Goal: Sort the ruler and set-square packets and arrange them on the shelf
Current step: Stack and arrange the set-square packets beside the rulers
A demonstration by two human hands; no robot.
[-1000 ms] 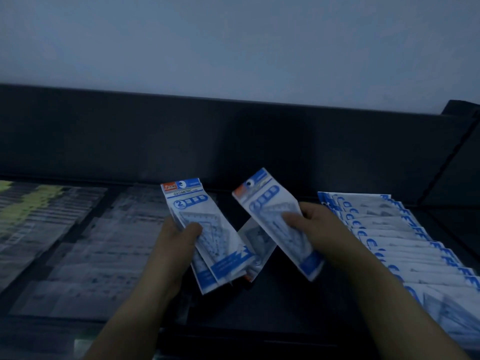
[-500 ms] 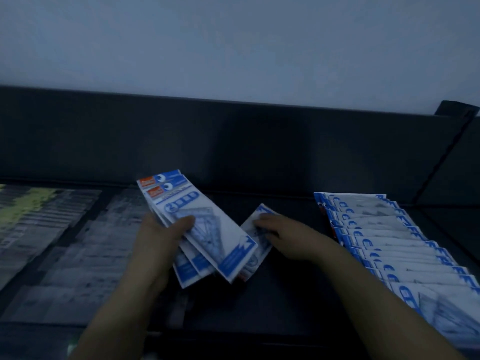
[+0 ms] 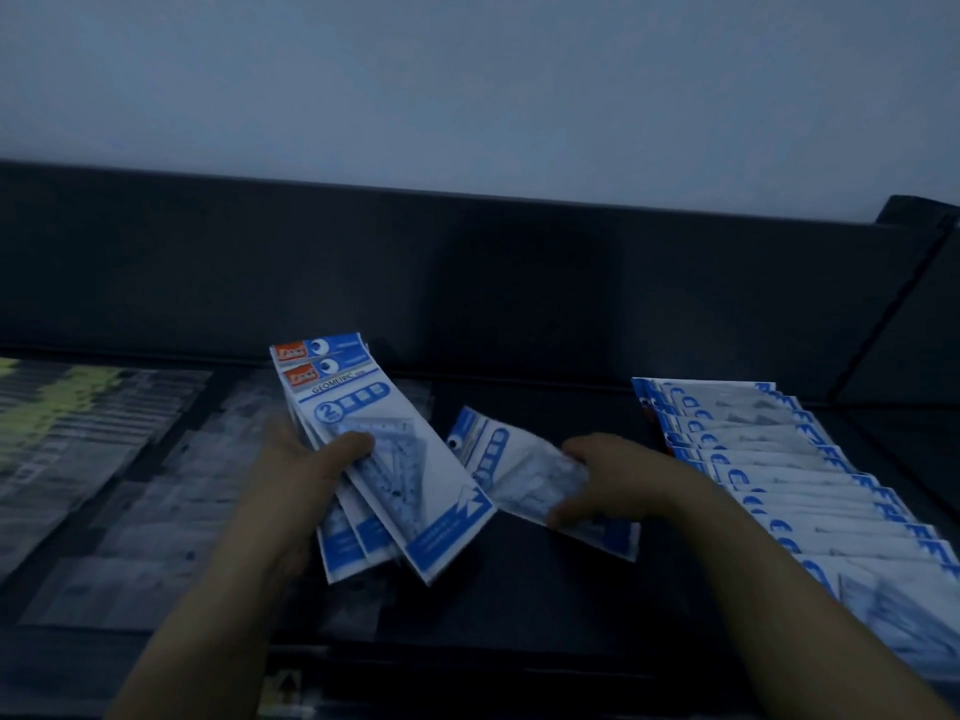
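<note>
Left hand [image 3: 291, 491] is clamped on a fanned stack of packets [image 3: 384, 459], while the right hand [image 3: 613, 475] pinches a single packet [image 3: 519, 470] just right of that stack, its long axis slanting toward the stack.

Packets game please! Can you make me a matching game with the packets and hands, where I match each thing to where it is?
Things:
1. fanned bunch of packets
2. single packet
3. long row of packets
4. yellow-marked packets

Places:
A. lying overlapped on the shelf, far right
B. held in the left hand
C. lying on the far left
D. held in the right hand

Pairs: 1-B, 2-D, 3-A, 4-C
</note>
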